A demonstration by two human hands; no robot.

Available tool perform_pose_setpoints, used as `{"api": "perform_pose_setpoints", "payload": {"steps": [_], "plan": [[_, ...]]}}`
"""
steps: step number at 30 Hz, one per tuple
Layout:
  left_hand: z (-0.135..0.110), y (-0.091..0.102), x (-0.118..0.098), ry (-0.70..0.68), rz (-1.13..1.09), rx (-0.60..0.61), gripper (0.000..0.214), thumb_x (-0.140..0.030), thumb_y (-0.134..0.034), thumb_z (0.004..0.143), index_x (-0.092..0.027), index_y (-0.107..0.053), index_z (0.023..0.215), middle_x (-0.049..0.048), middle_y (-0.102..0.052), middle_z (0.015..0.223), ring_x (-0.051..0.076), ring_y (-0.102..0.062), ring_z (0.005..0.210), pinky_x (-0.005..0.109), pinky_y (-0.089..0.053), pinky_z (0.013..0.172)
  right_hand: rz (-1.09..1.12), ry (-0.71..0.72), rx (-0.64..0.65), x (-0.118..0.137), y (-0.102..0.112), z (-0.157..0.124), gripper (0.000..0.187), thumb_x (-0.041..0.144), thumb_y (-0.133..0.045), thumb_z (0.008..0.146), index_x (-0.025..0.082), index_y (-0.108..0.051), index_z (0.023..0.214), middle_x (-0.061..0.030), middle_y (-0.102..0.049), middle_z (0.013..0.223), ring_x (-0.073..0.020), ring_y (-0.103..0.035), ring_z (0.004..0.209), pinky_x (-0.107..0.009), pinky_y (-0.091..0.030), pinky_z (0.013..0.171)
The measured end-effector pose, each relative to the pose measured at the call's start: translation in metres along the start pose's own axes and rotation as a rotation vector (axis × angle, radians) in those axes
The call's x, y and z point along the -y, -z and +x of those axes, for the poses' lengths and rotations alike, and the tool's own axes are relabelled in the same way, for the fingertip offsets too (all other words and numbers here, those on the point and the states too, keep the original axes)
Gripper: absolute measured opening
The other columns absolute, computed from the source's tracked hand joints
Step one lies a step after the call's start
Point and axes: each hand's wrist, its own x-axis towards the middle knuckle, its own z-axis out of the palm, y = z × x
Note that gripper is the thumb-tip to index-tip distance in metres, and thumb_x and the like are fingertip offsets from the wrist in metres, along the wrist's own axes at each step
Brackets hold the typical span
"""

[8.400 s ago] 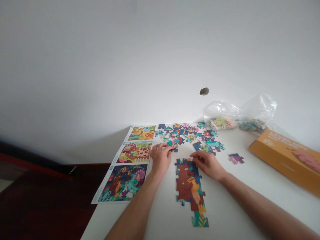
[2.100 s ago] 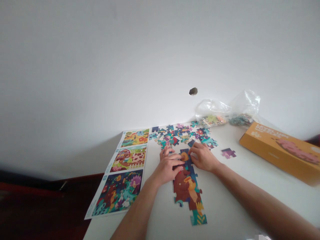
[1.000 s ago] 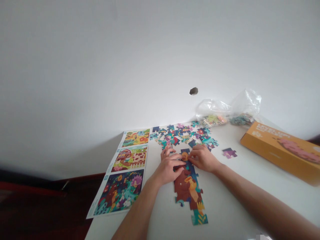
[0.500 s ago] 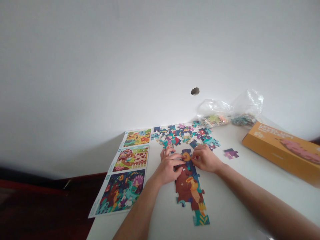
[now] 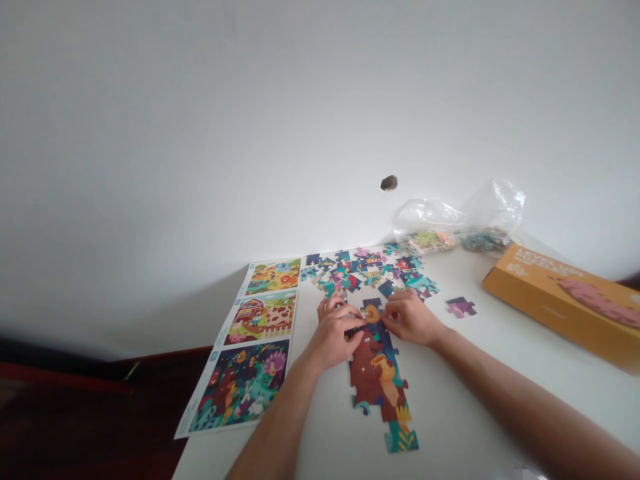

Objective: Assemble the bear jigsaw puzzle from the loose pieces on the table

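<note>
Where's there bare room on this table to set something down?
Right of the assembled strip, and between the purple piece and the box. Crowded: the loose pieces, and the strip's top at the left hand and right hand.

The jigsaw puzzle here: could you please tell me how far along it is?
Done: a joined strip showing a bear with an orange jar. In hand: the left hand and right hand meet at its top end. Remaining: a heap of loose pieces, one purple piece, and two plastic bags of pieces.

The partly assembled cardboard jigsaw strip [image 5: 377, 393] shows a brown bear against teal and navy foliage. The long orange cardboard box [image 5: 555, 300] bears a pink motif.
</note>
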Motion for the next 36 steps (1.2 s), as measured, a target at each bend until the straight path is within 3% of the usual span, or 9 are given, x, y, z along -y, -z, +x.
{"api": "perform_pose_setpoints", "payload": {"steps": [36], "plan": [[-0.0002,-0.0012,0.001,0.005,0.008,-0.032,0.022,-0.016,-0.059,0.087,-0.029,-0.077,0.09,0.0017,-0.07,0.094,0.024,-0.05,0.104,0.051,-0.033,0.105,0.005,0.006,0.009,0.0013,0.001,-0.0014,0.014,0.015,-0.062,0.081,0.02,-0.064,0.067,-0.0007,-0.062,0.065,-0.0159,-0.057,0.069,-0.033,-0.034,0.077]]}}
